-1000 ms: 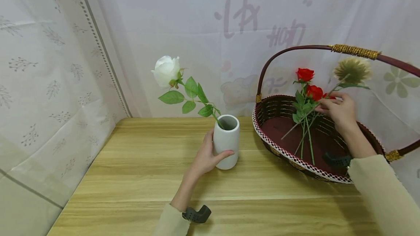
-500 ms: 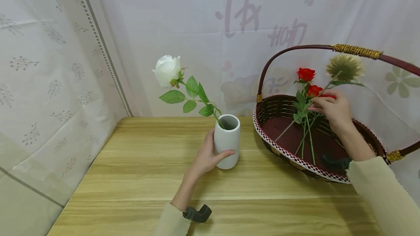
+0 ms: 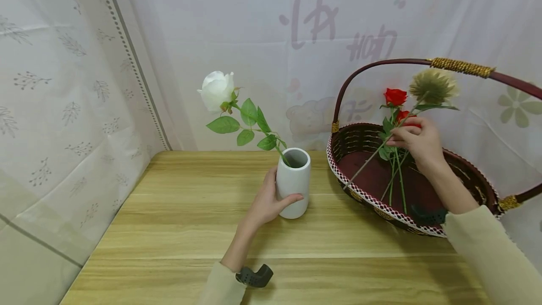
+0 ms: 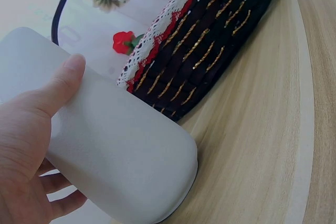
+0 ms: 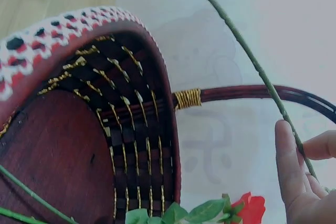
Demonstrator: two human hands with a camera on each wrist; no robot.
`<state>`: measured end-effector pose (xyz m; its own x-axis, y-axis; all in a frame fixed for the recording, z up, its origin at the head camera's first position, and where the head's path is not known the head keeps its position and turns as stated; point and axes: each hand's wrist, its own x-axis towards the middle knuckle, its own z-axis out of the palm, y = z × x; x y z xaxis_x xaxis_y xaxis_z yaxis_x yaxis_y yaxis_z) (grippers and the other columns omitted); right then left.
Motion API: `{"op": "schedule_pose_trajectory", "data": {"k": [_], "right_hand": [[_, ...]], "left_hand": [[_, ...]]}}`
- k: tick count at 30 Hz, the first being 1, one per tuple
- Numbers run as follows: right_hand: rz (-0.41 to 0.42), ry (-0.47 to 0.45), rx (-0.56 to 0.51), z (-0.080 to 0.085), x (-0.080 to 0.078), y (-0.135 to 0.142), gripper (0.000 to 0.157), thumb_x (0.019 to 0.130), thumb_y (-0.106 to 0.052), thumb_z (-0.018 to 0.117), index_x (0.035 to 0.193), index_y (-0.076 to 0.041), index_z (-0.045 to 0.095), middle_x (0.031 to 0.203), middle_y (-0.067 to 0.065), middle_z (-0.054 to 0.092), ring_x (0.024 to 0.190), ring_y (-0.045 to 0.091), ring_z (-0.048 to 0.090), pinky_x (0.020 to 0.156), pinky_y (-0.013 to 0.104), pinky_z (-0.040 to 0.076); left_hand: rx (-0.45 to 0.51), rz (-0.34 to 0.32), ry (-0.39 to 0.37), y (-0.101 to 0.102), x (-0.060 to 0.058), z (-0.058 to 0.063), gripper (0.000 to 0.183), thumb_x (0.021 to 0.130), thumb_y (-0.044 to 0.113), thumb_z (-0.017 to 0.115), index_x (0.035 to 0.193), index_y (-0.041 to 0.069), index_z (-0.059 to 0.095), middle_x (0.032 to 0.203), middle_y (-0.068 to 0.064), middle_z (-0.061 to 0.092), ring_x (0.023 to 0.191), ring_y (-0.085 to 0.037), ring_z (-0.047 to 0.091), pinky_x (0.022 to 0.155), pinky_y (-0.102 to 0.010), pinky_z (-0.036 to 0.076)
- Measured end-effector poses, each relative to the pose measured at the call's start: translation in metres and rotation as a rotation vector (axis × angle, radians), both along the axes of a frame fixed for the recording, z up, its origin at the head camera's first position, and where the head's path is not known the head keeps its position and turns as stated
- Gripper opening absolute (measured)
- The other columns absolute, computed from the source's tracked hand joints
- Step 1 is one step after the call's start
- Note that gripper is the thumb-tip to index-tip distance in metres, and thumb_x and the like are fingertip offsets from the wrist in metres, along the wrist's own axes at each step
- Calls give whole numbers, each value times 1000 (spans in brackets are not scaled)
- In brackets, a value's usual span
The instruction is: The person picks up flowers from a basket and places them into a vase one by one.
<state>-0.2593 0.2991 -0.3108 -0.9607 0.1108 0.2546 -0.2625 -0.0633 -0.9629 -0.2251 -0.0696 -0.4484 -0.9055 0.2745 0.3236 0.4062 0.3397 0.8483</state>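
Observation:
My left hand (image 3: 271, 201) grips a white vase (image 3: 293, 187) that stands upright on the table; its thumb lies across the front. A white rose (image 3: 217, 91) with green leaves leans left out of the vase's mouth. Over the basket (image 3: 355, 164), my right hand (image 3: 417, 142) pinches the stem of a pale yellow-green flower (image 3: 433, 86). That stem slants down to the left, its lower end overlapping the basket's lace rim. In the right wrist view the stem (image 5: 247, 48) runs between thumb and fingers. Red roses (image 3: 395, 96) stand in the basket behind the right hand.
An arched dark red handle (image 3: 381, 62) wrapped in gold cord rises over the basket. The wooden table (image 3: 190, 229) runs up to a printed curtain (image 3: 237, 22) at the back, with another curtain (image 3: 55, 107) on the left.
My right hand has moved left and slightly down with the pale flower, and the stem's lower end has shifted from inside the basket to its front rim. The left hand stays on the vase.

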Motion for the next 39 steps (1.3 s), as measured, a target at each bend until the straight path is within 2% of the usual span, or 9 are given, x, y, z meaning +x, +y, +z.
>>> {"op": "schedule_pose_trajectory", "data": {"k": [8,13,20,24,31,39], "right_hand": [[62,7,-18,-3,2,-13,31,96,8,60,115,-1,37,78,7,68,66,18,69,65,30,59],[67,25,8,-3,6,-20,31,96,8,59,118,1,38,81,6,70,68,17,68,66,30,59],[53,26,31,-1,8,-30,31,96,5,62,116,-5,41,82,5,69,68,17,67,67,31,59],[37,32,57,0,8,-37,32,96,3,63,117,-4,42,84,4,69,68,17,67,66,31,59],[69,47,49,3,12,-47,36,95,3,64,121,-1,40,86,4,69,69,17,67,67,30,59],[86,34,45,7,14,-58,35,95,3,65,120,-4,42,86,6,67,69,18,67,68,32,60]], "left_hand": [[0,1,2,0,0,-1,95,82,40,86,154,15,30,142,-7,47,125,-22,52,104,-47,43],[3,-5,15,0,0,-1,95,82,40,86,154,14,30,142,-8,47,124,-23,52,103,-48,44],[-1,0,7,0,0,0,95,82,41,86,154,16,30,142,-6,46,125,-22,51,104,-47,43],[6,-1,11,0,0,-1,94,82,40,86,153,14,31,142,-7,47,124,-22,52,104,-47,43],[5,-3,-1,0,0,-1,95,82,40,85,154,14,30,142,-7,46,125,-22,51,104,-47,43],[8,-3,10,0,0,-1,95,82,37,87,154,15,30,142,-8,46,125,-23,51,104,-47,43]]}}
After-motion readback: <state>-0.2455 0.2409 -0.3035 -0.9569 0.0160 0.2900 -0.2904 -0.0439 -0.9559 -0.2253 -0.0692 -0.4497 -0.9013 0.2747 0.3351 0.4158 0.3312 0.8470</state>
